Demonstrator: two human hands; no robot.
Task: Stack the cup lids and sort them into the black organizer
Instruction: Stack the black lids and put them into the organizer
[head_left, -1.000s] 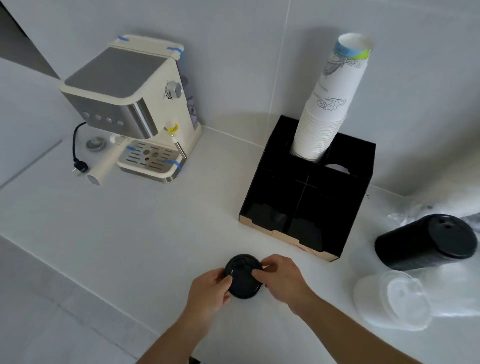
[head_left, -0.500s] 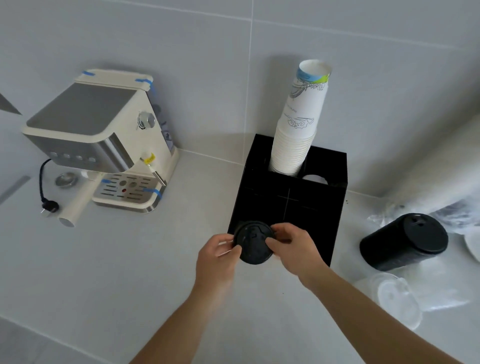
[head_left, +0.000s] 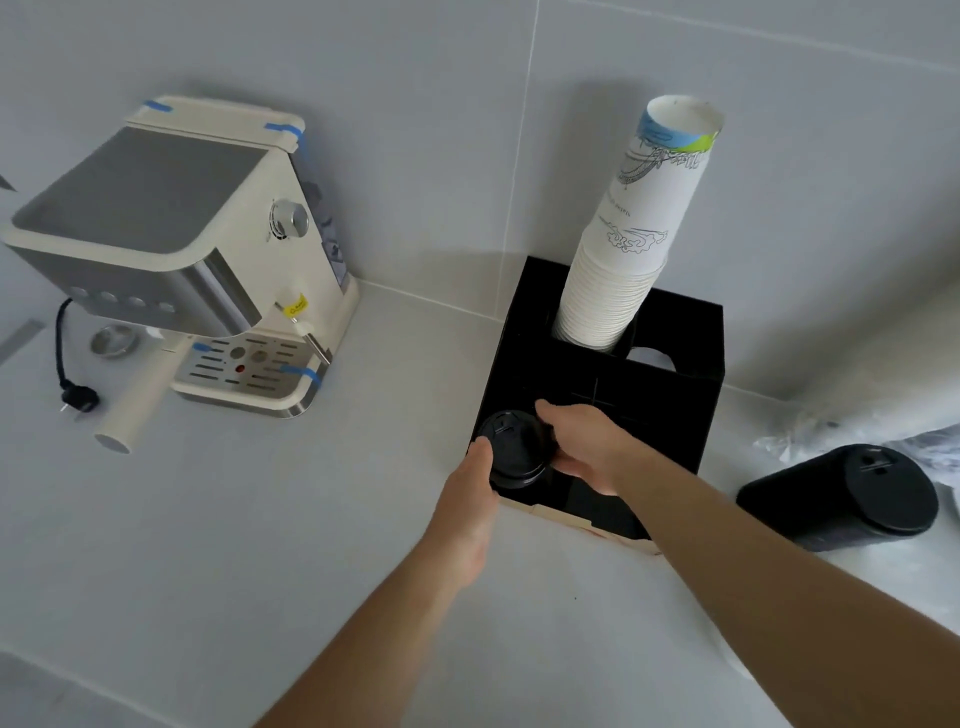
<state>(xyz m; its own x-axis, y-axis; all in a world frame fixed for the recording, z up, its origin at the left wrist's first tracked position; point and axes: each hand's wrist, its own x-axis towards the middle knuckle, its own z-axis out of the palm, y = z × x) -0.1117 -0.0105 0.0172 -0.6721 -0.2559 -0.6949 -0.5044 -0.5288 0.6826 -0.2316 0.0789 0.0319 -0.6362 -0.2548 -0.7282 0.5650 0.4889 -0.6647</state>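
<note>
In the upper left of the frame I see one cream and silver espresso machine (head_left: 197, 249) with blue tape strips, its black power cord (head_left: 65, 358) trailing at the left edge and a cream-handled portafilter (head_left: 135, 400) lying in front of it on the white counter (head_left: 208, 545).

Moving toward the centre, my left hand (head_left: 467, 499) and right hand (head_left: 587, 447) together clasp one short stack of round black plastic cup lids (head_left: 511, 452); I cannot count the lids in it. The left thumb presses its near-left rim, the right fingers close around its far-right side. The stack sits at the front left compartment of the single black box-shaped organizer (head_left: 670, 415), touching or just above its front edge; I cannot tell which.

In the organizer's rear left compartment stands one tall, right-leaning stack of white paper cups (head_left: 628, 244), printed with line drawings. My right forearm crosses the organizer's front right corner and hides part of it.

At the right edge of the frame lies one long sleeve of black lids (head_left: 841, 499) on its side, with crumpled clear plastic wrap (head_left: 810, 431) behind it.
</note>
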